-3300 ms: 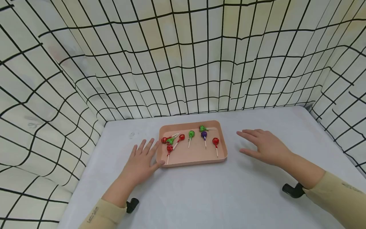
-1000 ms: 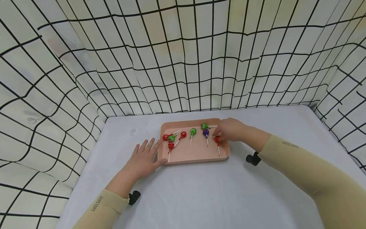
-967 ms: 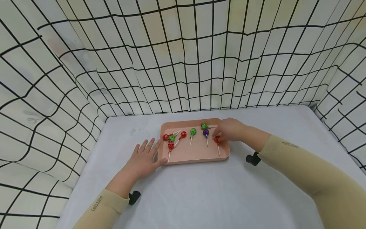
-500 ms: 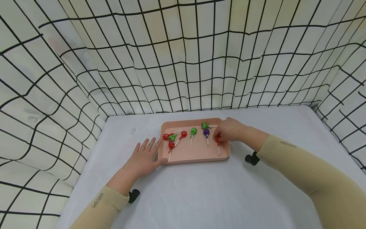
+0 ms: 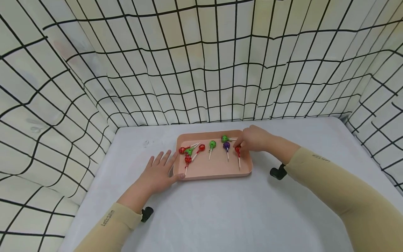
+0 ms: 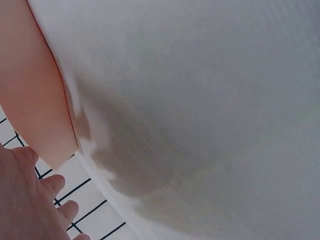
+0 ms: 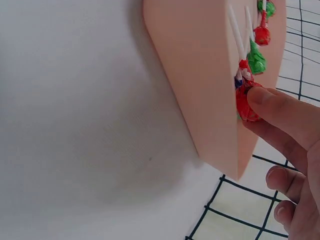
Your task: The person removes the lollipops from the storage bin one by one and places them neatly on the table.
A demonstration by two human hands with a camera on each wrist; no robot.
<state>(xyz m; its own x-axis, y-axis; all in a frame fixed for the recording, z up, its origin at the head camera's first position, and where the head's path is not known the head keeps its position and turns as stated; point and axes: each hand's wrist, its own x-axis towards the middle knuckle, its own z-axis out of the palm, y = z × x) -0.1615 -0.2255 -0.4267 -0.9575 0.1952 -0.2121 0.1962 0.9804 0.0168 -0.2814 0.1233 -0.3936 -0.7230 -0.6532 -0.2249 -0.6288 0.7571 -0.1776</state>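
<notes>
A pink tray [image 5: 214, 171] holds several wrapped lollipops. At its right end, my right hand [image 5: 255, 138] pinches a red lollipop [image 5: 238, 152] by the candy head, and the white stick points toward me. The right wrist view shows thumb and forefinger on the red wrapper [image 7: 245, 102]. My left hand [image 5: 157, 176] lies with fingers spread at the tray's left edge, its thumb touching the near-left corner. In the left wrist view, that hand [image 6: 25, 200] is beside the tray wall [image 6: 40, 90].
Left of the pinched candy lie a purple lollipop [image 5: 226, 146], a green one [image 5: 212, 144] and a back green one [image 5: 224, 138]. A cluster with red lollipops [image 5: 188, 159] sits near the left hand. Grid-patterned cloth [image 5: 220, 77] walls off the white table [image 5: 220, 217].
My right hand has come in from right of the tray and taken the red lollipop's head. Over the last half second the lollipop has shifted slightly away from me. My left hand stays at the tray.
</notes>
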